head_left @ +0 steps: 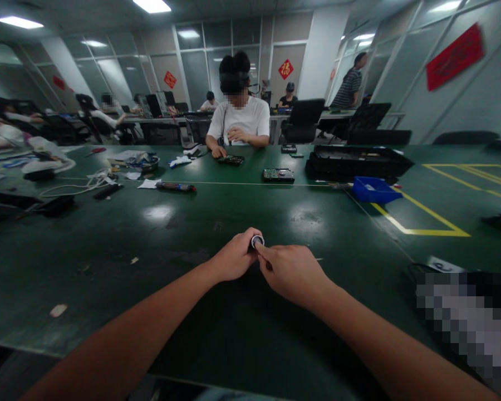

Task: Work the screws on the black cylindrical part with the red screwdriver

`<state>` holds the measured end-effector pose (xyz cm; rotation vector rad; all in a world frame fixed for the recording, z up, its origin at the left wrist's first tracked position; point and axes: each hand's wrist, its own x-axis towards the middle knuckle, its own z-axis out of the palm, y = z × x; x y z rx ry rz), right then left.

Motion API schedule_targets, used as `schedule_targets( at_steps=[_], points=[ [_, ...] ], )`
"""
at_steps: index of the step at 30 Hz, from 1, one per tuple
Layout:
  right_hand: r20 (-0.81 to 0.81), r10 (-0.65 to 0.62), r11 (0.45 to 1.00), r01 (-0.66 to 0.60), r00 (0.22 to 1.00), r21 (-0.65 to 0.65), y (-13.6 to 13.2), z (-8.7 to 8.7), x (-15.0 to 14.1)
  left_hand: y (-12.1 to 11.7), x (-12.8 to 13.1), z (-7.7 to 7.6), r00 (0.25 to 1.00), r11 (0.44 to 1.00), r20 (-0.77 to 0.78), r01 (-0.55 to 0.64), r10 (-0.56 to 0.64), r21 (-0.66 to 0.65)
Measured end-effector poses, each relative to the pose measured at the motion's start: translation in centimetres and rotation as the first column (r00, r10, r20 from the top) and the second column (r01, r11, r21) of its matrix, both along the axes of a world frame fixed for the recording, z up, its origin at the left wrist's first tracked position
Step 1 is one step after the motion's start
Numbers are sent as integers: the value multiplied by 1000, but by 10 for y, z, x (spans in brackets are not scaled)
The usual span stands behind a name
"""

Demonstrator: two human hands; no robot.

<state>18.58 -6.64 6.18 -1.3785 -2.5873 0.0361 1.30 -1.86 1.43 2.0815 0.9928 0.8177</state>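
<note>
A small round thing with a pale, shiny rim and a dark middle [257, 240] is held above the green table, its round end facing up toward me. My left hand [236, 257] wraps round it from the left, fingers closed, hiding its lower part. From the right comes my right hand [293, 273], with the index finger laid against the rim and the other fingers curled under. Its thumb is mostly hidden, and whether a small piece sits at that fingertip I cannot make out.
On the green table [108, 245] lie a dark pen-like tool [176, 187], a hard drive [278, 175], a blue bin [376, 190] and a long black tray [354, 161]. Across the table, a person in a white shirt [240, 120] handles another hard drive [231, 160]. Cables [87, 181] lie left.
</note>
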Motion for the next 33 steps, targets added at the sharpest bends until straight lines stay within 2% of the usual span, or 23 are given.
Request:
schedule_targets(
  at_steps=[6, 10, 14, 16, 20, 24, 26, 29, 31, 33],
  points=[
    [-262, -23, 997, 1, 965, -82, 12, -10, 9, 1, -1, -1, 1000, 1000, -1, 19, -19, -11],
    [-382, -58, 997, 36, 922, -65, 12, -7, 11, 0, 0, 1, 1000, 1000, 2, -6, 6, -26],
    [-572, -173, 985, 139, 802, -102, 9, 5, 15, 1, -2, 0, 998, 998, -2, -65, 65, -17],
    [-642, -162, 987, 129, 750, -99, 11, 8, 18, 3, -3, -2, 995, 995, 1, -95, 95, 2],
    [-679, -102, 995, 71, 727, -73, 17, 7, 22, 7, -6, -7, 993, 994, 21, -112, 112, 16],
    [-668, -135, 988, 151, 731, -35, 16, 4, 24, 9, -9, -8, 993, 993, 22, -116, 116, 12],
    [-725, -167, 982, 180, 669, -59, 14, 3, 24, 9, -9, -7, 993, 993, 29, -113, 112, 18],
    [-825, -139, 986, 158, 548, -62, 13, 0, 23, 10, -10, -6, 992, 993, 35, -120, 119, 22],
    [-843, -117, 988, 150, 525, -44, 13, -4, 23, 10, -10, -6, 992, 992, 25, -125, 125, 18],
    [-834, -117, 987, 159, 540, -35, 13, -6, 22, 10, -10, -5, 992, 992, 17, -122, 122, 18]
  ],
)
